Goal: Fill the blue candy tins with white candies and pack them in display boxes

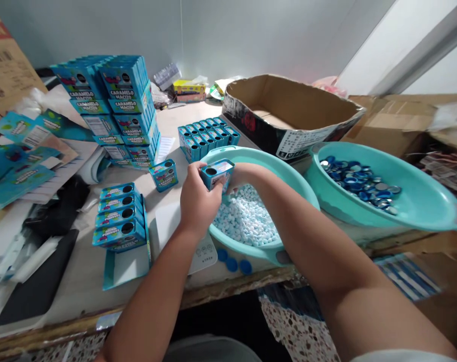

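Note:
My left hand [198,201] is wrapped round a small blue candy tin [217,172], tilted, with a round dark opening in its top. Close behind the tin is my right hand [240,176], its fingers mostly hidden by it; I cannot make out what they hold. Both hands are over the near-left part of a turquoise basin [306,193] with many small white and pale blue candies [249,216] in it. A single similar tin [164,176] stands to the left, and a white scale [204,255] lies partly under my left forearm.
Several tins lie in an open display box [126,271] at left, before a tall stack of filled boxes [126,108]. More tins [206,138] stand in rows behind. Blue lids [357,181] fill part of another basin [413,176]; a cardboard box [289,113] is behind.

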A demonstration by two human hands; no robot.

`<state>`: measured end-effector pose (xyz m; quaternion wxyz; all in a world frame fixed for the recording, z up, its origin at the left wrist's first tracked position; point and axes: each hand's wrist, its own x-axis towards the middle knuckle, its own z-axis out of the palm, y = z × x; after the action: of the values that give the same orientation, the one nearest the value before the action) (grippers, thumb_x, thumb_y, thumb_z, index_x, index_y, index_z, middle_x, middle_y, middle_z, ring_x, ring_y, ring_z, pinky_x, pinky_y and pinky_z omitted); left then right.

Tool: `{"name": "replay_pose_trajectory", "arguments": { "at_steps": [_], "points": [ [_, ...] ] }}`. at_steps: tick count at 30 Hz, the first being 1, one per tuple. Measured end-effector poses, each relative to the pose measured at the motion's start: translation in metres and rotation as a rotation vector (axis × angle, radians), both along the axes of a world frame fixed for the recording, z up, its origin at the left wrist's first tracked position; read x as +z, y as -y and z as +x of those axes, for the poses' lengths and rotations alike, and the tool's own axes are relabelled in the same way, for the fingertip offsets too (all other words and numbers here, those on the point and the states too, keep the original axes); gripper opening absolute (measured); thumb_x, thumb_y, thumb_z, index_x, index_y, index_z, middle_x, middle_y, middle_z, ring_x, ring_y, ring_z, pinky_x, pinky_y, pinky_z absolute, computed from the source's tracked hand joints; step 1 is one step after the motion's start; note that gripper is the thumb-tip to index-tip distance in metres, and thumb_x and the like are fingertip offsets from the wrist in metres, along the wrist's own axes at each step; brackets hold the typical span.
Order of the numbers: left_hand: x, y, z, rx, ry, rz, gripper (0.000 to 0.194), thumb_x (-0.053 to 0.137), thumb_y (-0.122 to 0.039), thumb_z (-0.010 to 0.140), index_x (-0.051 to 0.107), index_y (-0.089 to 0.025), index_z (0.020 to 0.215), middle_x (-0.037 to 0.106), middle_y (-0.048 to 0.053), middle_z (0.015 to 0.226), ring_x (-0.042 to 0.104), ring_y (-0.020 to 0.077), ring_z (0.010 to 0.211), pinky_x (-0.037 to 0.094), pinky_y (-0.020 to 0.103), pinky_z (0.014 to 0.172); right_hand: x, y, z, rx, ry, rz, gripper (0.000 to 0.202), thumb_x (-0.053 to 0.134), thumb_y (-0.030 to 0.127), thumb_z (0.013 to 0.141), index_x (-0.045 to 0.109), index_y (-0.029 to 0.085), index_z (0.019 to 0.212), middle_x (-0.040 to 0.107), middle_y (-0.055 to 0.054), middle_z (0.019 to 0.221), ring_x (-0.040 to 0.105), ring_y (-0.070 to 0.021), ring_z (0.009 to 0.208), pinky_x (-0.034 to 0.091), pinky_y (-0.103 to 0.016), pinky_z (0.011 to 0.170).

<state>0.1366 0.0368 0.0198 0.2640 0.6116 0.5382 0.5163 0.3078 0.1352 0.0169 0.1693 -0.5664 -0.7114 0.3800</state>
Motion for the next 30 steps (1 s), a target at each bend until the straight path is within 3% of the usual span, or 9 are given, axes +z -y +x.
{"name": "replay_pose_trajectory", "arguments": {
  "at_steps": [3, 5, 7, 9, 12, 18, 26, 30],
  "points": [
    [0.002, 0.000, 0.000, 0.001, -0.027, -0.042, 0.044, 0.076, -0.028, 0.083, 0.050, -0.022, 0.118, 0.068, 0.008, 0.110, 0.067, 0.0260, 0.101, 0.051, 0.038, 0.086, 0.022, -0.008, 0.013, -0.050, 0.052, 0.214, 0.020, 0.092, 0.020, 0.056, 0.073, 0.019, 0.062, 0.062, 0.000, 0.054, 0.061, -0.0181, 0.056, 0.051, -0.029, 0.052],
    [0.003, 0.000, 0.000, 0.006, -0.052, -0.078, 0.043, 0.077, -0.028, 0.083, 0.051, -0.022, 0.117, 0.069, 0.008, 0.107, 0.068, 0.0269, 0.100, 0.050, 0.038, 0.083, 0.038, -0.005, 0.011, -0.173, -0.180, 0.363, 0.024, 0.090, 0.031, 0.062, 0.078, 0.018, 0.079, 0.067, -0.001, 0.064, 0.065, -0.0185, 0.063, 0.054, -0.029, 0.059],
    [0.004, 0.000, 0.000, 0.002, -0.068, -0.094, 0.042, 0.076, -0.029, 0.084, 0.052, -0.022, 0.117, 0.070, 0.008, 0.107, 0.068, 0.0280, 0.100, 0.050, 0.038, 0.083, 0.049, 0.003, 0.001, -0.190, -0.437, 0.352, 0.042, 0.090, 0.045, 0.064, 0.079, 0.017, 0.094, 0.072, -0.004, 0.075, 0.067, -0.0181, 0.069, 0.058, -0.031, 0.066],
    [0.004, -0.001, 0.000, -0.012, -0.064, -0.087, 0.042, 0.075, -0.030, 0.085, 0.052, -0.021, 0.118, 0.070, 0.010, 0.110, 0.068, 0.0292, 0.102, 0.049, 0.038, 0.084, 0.055, 0.012, -0.012, -0.119, -0.555, 0.278, 0.054, 0.092, 0.052, 0.058, 0.080, 0.017, 0.097, 0.074, -0.005, 0.080, 0.068, -0.0176, 0.071, 0.059, -0.032, 0.068],
    [0.003, -0.001, -0.001, -0.042, -0.038, -0.064, 0.040, 0.074, -0.034, 0.087, 0.051, -0.021, 0.116, 0.071, 0.010, 0.112, 0.068, 0.0297, 0.105, 0.049, 0.037, 0.083, 0.059, 0.024, -0.027, -0.043, -0.523, 0.226, 0.056, 0.095, 0.053, 0.053, 0.081, 0.018, 0.094, 0.074, -0.005, 0.078, 0.067, -0.0170, 0.068, 0.058, -0.030, 0.064],
    [0.006, 0.000, 0.000, -0.029, -0.002, -0.097, 0.038, 0.074, -0.031, 0.087, 0.050, -0.021, 0.115, 0.071, 0.009, 0.110, 0.069, 0.0277, 0.102, 0.048, 0.034, 0.081, 0.060, 0.031, -0.029, 0.034, -0.444, 0.296, 0.054, 0.091, 0.057, 0.061, 0.082, 0.018, 0.097, 0.073, -0.004, 0.071, 0.066, -0.0177, 0.064, 0.055, -0.030, 0.057],
    [0.009, 0.001, 0.000, -0.039, 0.046, -0.081, 0.038, 0.074, -0.027, 0.086, 0.051, -0.021, 0.116, 0.071, 0.008, 0.115, 0.067, 0.0280, 0.107, 0.049, 0.035, 0.083, 0.067, 0.039, -0.029, 0.123, -0.346, 0.366, 0.032, 0.087, 0.045, 0.068, 0.082, 0.021, 0.088, 0.076, -0.005, 0.085, 0.071, -0.0198, 0.077, 0.060, -0.031, 0.070],
    [0.007, 0.000, 0.000, -0.037, 0.065, -0.067, 0.040, 0.074, -0.026, 0.086, 0.051, -0.021, 0.118, 0.071, 0.009, 0.115, 0.067, 0.0277, 0.110, 0.050, 0.035, 0.086, 0.069, 0.040, -0.028, 0.196, -0.348, 0.369, 0.030, 0.085, 0.045, 0.070, 0.083, 0.021, 0.088, 0.075, -0.007, 0.094, 0.070, -0.0196, 0.082, 0.060, -0.032, 0.071]
  ]
}}
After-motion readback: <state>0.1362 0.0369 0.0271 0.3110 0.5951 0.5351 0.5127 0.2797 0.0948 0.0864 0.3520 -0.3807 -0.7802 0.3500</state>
